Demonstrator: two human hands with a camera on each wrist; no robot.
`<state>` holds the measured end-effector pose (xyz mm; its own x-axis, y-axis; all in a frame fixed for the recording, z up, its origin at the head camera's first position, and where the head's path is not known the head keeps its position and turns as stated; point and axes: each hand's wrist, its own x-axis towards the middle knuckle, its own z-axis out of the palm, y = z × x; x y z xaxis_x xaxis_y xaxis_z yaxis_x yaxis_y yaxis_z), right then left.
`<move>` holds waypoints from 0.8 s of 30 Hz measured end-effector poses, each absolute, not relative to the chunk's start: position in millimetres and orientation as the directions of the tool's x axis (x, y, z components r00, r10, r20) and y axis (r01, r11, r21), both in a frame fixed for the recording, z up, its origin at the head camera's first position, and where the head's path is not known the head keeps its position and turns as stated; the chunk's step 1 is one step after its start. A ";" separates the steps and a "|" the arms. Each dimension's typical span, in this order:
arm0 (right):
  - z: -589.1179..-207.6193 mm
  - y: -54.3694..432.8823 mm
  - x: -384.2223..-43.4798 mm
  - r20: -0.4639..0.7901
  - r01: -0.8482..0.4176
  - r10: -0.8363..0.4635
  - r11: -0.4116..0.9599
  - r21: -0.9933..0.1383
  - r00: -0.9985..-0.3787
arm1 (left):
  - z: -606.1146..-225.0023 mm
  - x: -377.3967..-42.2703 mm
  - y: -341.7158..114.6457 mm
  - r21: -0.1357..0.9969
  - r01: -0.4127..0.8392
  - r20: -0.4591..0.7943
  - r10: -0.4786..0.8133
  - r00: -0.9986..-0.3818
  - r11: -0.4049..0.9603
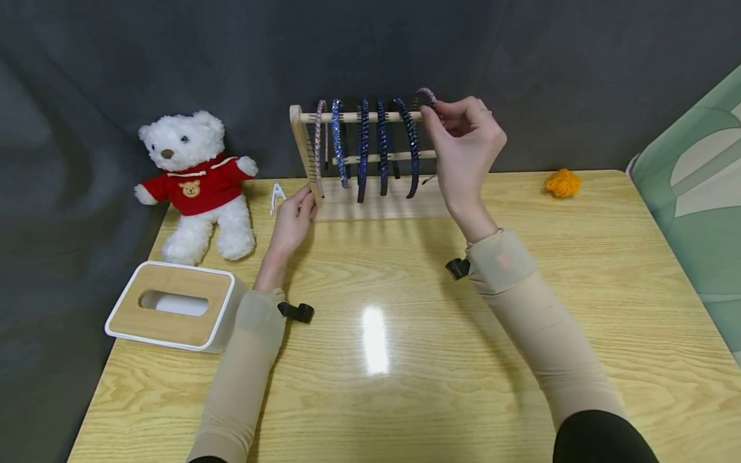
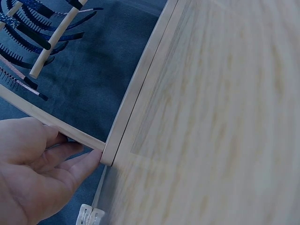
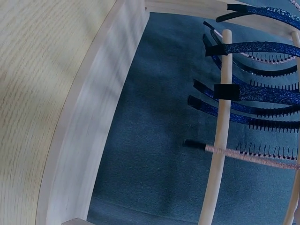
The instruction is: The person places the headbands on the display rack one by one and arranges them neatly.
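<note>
A wooden rack (image 1: 370,209) stands at the back of the table. Several dark blue glittery headbands (image 1: 363,145) and a pink one (image 1: 318,141) hang over its upper bar. My left hand (image 1: 294,218) holds the bottom of the rack's left post, its fingertips at the base corner in the left wrist view. At the bar's right end, my right hand (image 1: 466,138) pinches another pink headband (image 1: 426,95) between thumb and fingers. One pink headband (image 3: 253,158) crosses the lower bar in the right wrist view, where that hand is almost wholly out of sight.
A white teddy bear (image 1: 197,186) in a red hoodie sits at the back left, behind a white tissue box (image 1: 173,305) with a wooden lid. A small white A-shaped piece (image 1: 277,198) lies left of the rack. To the right sits an orange crumpled bundle (image 1: 563,184).
</note>
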<state>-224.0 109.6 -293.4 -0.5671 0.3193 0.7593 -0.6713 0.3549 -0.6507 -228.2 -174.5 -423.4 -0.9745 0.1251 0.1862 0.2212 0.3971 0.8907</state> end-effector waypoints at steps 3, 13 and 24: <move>-294.7 109.4 -225.0 0.766 -0.678 0.315 0.356 -0.643 -0.561 | -424.0 -228.7 -174.4 0.888 0.224 0.190 0.123 -0.974 0.402; -299.1 107.1 -227.4 0.786 -0.689 0.304 0.380 -0.618 -0.538 | -424.2 -229.4 -173.7 0.878 0.244 0.210 0.127 -0.969 0.411; -298.8 107.1 -226.3 0.787 -0.668 0.284 0.419 -0.615 -0.547 | -423.2 -228.4 -174.1 0.885 0.215 0.182 0.118 -0.976 0.413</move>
